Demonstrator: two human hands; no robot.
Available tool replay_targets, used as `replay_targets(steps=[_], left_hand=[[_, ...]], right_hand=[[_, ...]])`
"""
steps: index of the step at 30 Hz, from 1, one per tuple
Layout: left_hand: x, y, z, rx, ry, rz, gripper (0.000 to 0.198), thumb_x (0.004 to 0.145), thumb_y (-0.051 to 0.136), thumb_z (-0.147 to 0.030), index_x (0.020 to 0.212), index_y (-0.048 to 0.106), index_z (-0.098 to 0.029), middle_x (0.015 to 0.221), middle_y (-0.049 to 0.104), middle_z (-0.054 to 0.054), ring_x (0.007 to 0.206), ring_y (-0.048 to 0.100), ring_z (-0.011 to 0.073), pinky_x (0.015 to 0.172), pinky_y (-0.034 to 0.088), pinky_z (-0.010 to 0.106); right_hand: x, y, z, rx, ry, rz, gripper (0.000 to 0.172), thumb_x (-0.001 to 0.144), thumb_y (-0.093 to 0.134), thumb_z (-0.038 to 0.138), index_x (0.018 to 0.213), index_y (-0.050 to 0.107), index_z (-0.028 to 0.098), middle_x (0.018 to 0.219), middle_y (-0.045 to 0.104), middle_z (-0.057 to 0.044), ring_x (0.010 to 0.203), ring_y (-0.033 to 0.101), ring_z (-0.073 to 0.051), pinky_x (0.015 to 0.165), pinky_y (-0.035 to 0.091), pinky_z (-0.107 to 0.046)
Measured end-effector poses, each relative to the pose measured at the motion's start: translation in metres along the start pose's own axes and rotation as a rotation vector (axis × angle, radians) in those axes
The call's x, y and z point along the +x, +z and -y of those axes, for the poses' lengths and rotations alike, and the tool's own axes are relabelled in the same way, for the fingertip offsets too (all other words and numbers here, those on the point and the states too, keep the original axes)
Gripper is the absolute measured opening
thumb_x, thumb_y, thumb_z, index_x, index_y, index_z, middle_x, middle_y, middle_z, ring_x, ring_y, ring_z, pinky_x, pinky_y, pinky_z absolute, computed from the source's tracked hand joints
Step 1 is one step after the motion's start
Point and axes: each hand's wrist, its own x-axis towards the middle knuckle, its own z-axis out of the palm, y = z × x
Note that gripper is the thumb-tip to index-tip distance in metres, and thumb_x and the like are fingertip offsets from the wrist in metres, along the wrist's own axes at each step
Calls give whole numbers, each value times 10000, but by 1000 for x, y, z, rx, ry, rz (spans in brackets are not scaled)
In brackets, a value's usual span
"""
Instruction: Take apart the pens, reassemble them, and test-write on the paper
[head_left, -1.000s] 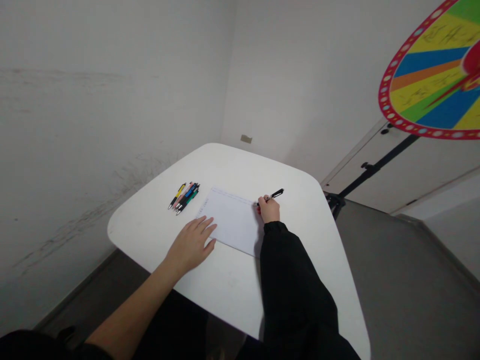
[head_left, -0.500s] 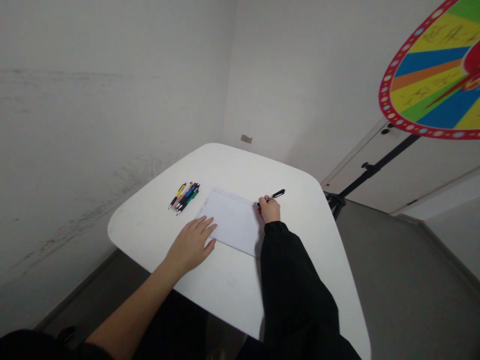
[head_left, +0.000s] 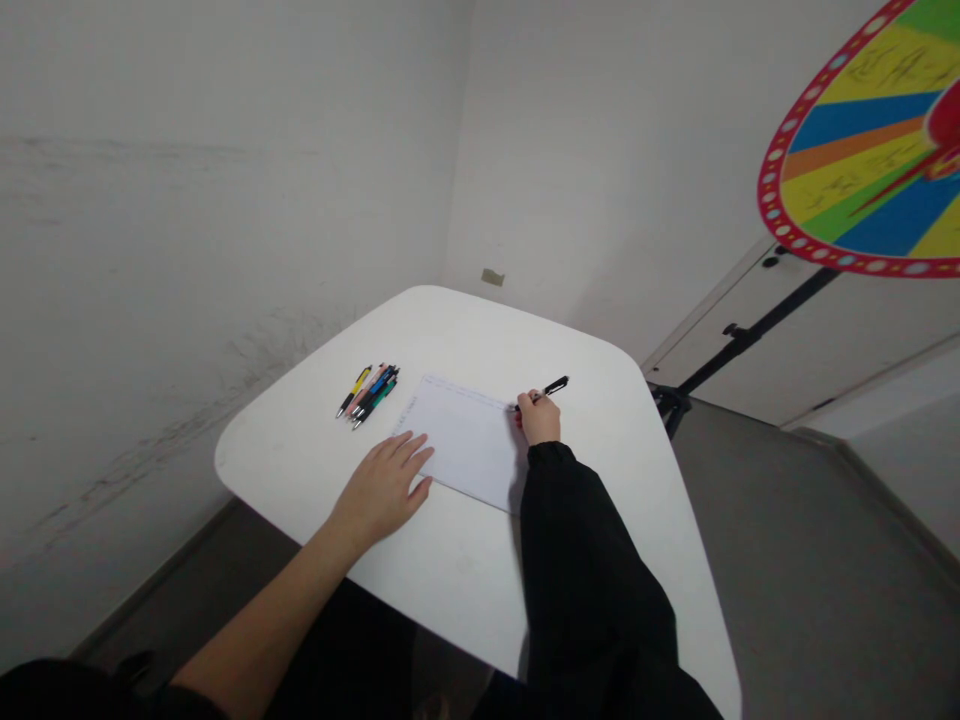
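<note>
1. Hardly anything has moved in the last second: the right hand (head_left: pixel 538 418) has only nudged along the far right edge of the sheet of paper (head_left: pixel 465 440), and the tail of the black pen (head_left: pixel 551 388) has wobbled a little with it. The left hand (head_left: pixel 382 485) lies where it did.
2. Right hand: clenched around the black pen in a writing grip, at the paper's far right corner. The tip meets the sheet's top edge and the barrel slants up and away to the right. That low slant looks like a grip chosen so the tip can mark the paper.
3. Left hand: released and flat, palm down, fingers spread. It grasps nothing. Its fingertips rest over the paper's near left edge, and the palm sits on the white surface (head_left: pixel 465 580) just beside it. It probably pins the sheet so that it does not slide.
4. A small bunch of coloured pens (head_left: pixel 369 393) lies to the left of the paper, close to its far left corner. They lie side by side and none is touched, but all are likely within easy reach.
5. A black sleeve (head_left: pixel 592 580) covers the right arm on the near right side of the paper, while the left forearm is bare.
6. Well to the right of the paper and off the surface, a colourful prize wheel (head_left: pixel 870 150) stands on a dark stand (head_left: pixel 750 335).
</note>
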Motion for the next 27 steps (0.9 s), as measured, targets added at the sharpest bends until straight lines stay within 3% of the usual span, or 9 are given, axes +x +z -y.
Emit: replay_targets(steps=[16,27], left_hand=[[0,-1,-1,11,-6,-2,416,958,538,-327,1337,631,-186,1443,599,104,1360,513,303,1131,429,508],[0,-1,0,20,0,-2,413,949,553,-317,1327,635,-172,1438,603,105,1349,522,303,1128,434,503]], right_hand=[[1,1,-2,31,-3,-21,243,811,474,333,605,576,255,487,602,-10,604,620,-207,624,465,-271],[-2,-2,0,57,44,-26,252,821,464,327,584,506,250,473,582,18,497,582,-173,576,448,-266]])
